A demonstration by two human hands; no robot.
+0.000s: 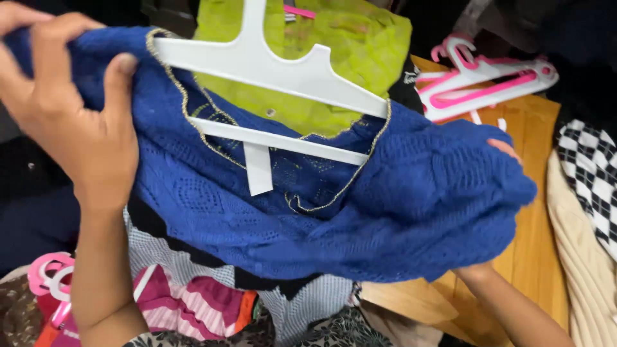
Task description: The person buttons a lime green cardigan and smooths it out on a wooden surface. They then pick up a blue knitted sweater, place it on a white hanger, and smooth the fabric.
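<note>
Up close under the head camera, a blue knitted sweater (308,212) with gold neckline trim hangs on a white hanger (270,71). At one shoulder the left hand (61,109) pinches the knit closed between thumb and fingers. Its other shoulder swallows the right hand (504,151), only fingertips peeking out, so its grip I cannot tell. Behind lies a lime-green garment (334,38); pink and white hangers (488,80) rest on a wooden surface (533,244).

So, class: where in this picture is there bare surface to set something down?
Only the wooden top, between the blue sweater and the checked cloth, below the pink hangers. Lower left is crowded with clothes.
</note>
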